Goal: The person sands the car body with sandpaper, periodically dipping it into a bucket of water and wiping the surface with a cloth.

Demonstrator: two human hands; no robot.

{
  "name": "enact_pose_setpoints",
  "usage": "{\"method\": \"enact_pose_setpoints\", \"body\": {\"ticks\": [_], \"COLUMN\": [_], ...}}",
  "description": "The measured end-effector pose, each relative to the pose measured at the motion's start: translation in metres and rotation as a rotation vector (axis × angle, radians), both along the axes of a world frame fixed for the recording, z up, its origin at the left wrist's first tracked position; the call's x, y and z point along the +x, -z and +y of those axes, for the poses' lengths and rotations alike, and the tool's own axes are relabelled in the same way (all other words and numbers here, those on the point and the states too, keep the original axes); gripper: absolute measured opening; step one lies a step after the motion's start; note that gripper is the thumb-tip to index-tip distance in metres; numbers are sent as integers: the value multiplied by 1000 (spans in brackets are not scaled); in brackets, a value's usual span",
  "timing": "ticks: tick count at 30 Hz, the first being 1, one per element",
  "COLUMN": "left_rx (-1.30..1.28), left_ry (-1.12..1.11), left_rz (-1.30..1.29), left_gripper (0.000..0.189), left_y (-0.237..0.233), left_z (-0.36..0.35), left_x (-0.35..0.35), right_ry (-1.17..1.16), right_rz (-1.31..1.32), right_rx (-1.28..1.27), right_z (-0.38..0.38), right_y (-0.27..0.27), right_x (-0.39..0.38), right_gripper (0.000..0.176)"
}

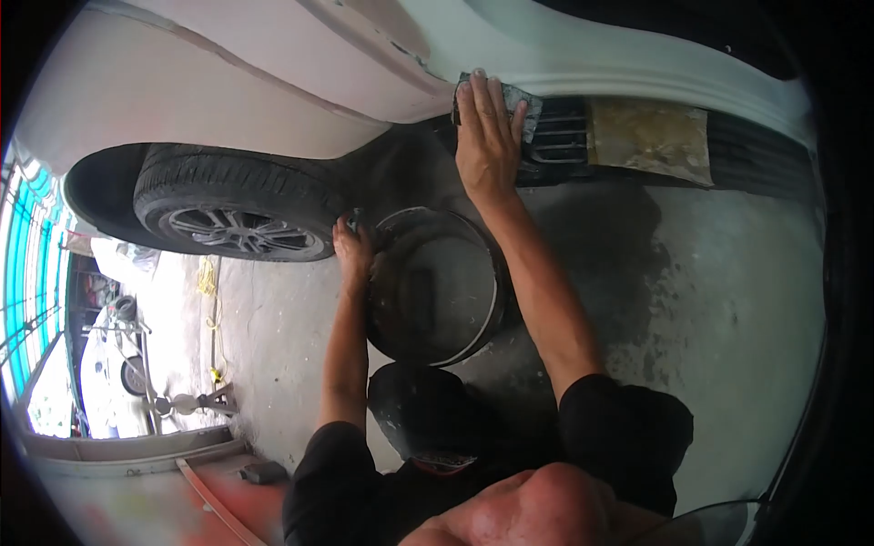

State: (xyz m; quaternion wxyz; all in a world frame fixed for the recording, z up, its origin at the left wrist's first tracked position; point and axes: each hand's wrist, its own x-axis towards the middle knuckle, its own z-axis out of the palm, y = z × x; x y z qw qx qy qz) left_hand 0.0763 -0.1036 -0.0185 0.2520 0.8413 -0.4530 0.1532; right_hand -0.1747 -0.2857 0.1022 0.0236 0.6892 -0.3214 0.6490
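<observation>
My right hand (488, 136) presses a dark, wet-looking sheet (521, 107) against the lower edge of a pale car body (564, 55), above a black grille (557, 144). Its fingers are stretched out over the sheet. My left hand (353, 244) is beside the car tyre (246, 187), near the rim of a round dark bucket (497, 291). Its fingers are bent around something small and dark that I cannot make out. The bucket stands on the floor between my arms.
A brownish sheet (648, 141) lies on the grille at the right. Wet patches mark the concrete floor (746, 264). A yellow cord (211, 300), a metal stand (196, 400) and a reddish panel (218, 500) are at the left.
</observation>
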Motion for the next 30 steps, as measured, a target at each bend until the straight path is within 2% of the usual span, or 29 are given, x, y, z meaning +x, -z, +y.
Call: {"method": "enact_pose_setpoints", "body": {"ticks": [2,4,6,9,10,13,17,19,21,24,26,28,30], "left_rx": [-32,-48,-69,-94,-79,-47,-12,7,44,67,48,31,15], "left_ry": [19,85,122,135,109,103,108,86,60,33,45,61,75], "left_rz": [129,176,177,118,127,155,139,166,192,181,161,142,111], "left_gripper": [35,31,28,26,26,27,29,29,29,29,30,31,32], "left_y": [4,1,7,4,2,-4,2,0,-6,-6,-11,-8,1], "left_z": [-1,-4,1,2,-2,-4,-1,-4,-6,-5,-7,-8,-4], "left_x": [0,2,0,1,-1,-13,0,-4,-10,-8,-11,-13,-6], "right_ry": [-54,-306,-299,-36,-94,-290,-82,-197,-319,-222,-54,-212,-267], "right_rz": [-42,-239,-253,-7,-75,-310,29,-90,-200,-91,-8,-84,-128], "right_rx": [49,3,-45,-76,-37,62,-46,-44,-58,-68,-66,22,-14], "right_z": [10,22,10,-10,-11,13,-10,-7,3,-10,-18,-2,-7], "right_y": [-7,-39,-32,8,12,-24,2,0,-33,-9,25,-7,-18], "right_x": [11,36,39,14,20,40,6,19,28,19,10,13,20], "right_gripper": [50,54,50,54,54,57,60,59,57,55,57,58,59]}}
